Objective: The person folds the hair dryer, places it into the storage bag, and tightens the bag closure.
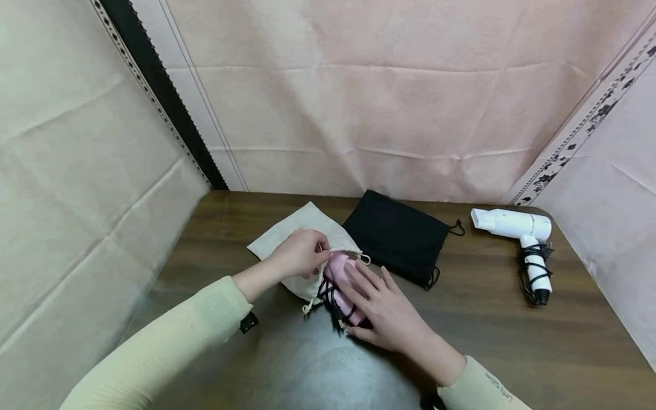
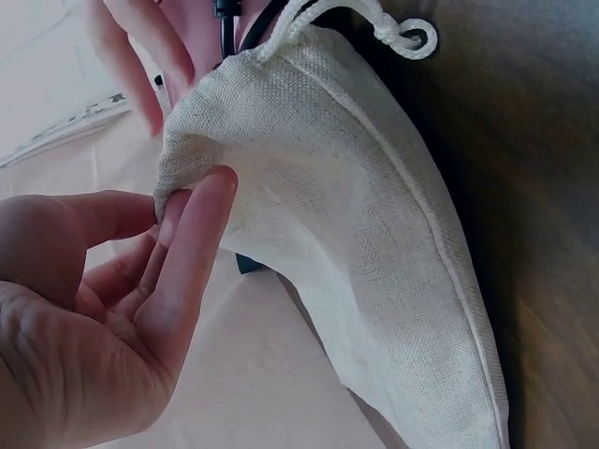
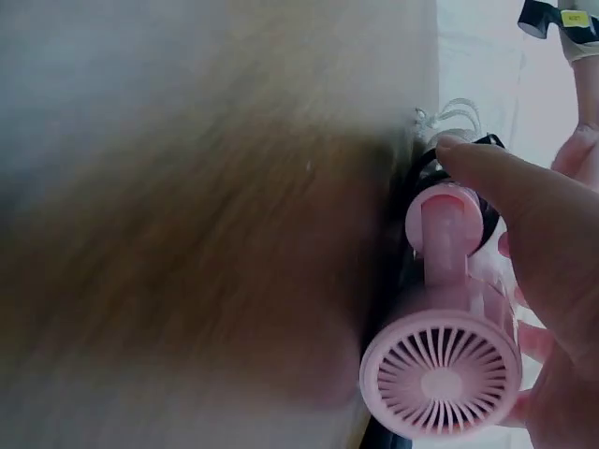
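Note:
A cream drawstring bag (image 1: 312, 225) lies on the table, its mouth toward the right hand. The left hand (image 1: 299, 253) pinches the bag's rim between thumb and fingers; the left wrist view shows the cloth (image 2: 309, 168) bunched there. In the mouth sits one end of a pink hair dryer (image 1: 338, 265), with a black cord (image 1: 328, 293) looped beside it. The right hand (image 1: 386, 313) holds the dryer, fingers over one side and thumb near the cord. Its round slotted grille (image 3: 440, 374) faces the right wrist camera. The part inside the bag is hidden.
Behind the hands a black drawstring bag (image 1: 394, 233) lies flat on the brown wooden table (image 1: 215, 228). A white hair dryer (image 1: 512, 224), its cord wound around the handle, lies at the right. Pale cloth hangs (image 1: 359, 108) around the table's back and sides.

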The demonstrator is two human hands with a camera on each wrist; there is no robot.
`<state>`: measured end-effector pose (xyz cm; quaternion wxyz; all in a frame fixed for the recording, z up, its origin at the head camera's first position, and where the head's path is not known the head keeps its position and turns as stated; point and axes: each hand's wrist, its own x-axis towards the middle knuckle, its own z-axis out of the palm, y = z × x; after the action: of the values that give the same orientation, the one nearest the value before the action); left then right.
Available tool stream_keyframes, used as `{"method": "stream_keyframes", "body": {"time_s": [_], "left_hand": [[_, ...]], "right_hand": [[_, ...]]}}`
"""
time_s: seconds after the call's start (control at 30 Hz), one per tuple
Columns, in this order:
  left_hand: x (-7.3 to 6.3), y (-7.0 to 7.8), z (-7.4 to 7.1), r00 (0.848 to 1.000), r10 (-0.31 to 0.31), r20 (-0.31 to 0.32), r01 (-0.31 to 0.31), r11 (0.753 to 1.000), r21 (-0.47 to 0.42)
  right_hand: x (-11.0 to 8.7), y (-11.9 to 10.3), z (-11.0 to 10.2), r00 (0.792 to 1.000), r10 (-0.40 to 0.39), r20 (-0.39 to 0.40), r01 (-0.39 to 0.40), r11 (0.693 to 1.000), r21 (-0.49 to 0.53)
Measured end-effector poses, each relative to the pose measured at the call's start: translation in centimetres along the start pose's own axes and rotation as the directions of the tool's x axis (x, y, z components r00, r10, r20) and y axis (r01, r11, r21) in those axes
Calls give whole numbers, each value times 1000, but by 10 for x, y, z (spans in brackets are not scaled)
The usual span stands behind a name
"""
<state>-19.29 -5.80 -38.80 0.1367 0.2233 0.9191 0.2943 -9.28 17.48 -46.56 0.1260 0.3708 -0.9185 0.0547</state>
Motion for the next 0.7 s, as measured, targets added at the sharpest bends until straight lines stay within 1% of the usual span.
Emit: {"method": "stream_keyframes", "body": {"time_s": [0.1,0.23,0.37,0.47,0.53,0.7], "left_hand": [[2,1,1,1000,1,26,0,999,-36],[1,0,-3,999,-6,41,9,998,-59],[1,-1,-3,999,-21,43,24,997,-69],[1,-2,-4,999,-21,50,24,997,-71],[2,-2,-3,999,-18,51,21,997,-68],[3,-2,-2,998,-19,59,23,998,-66]], "right_hand": [[-12,4,-4,1000,13,-5,-13,999,33],[-21,11,-6,998,-2,-70,6,998,56],[-28,17,-4,987,-62,-150,70,997,44],[-29,23,-1,976,-108,-191,117,993,36],[-29,26,0,972,-123,-201,133,991,33],[-27,33,2,970,-153,-189,160,987,22]]}}
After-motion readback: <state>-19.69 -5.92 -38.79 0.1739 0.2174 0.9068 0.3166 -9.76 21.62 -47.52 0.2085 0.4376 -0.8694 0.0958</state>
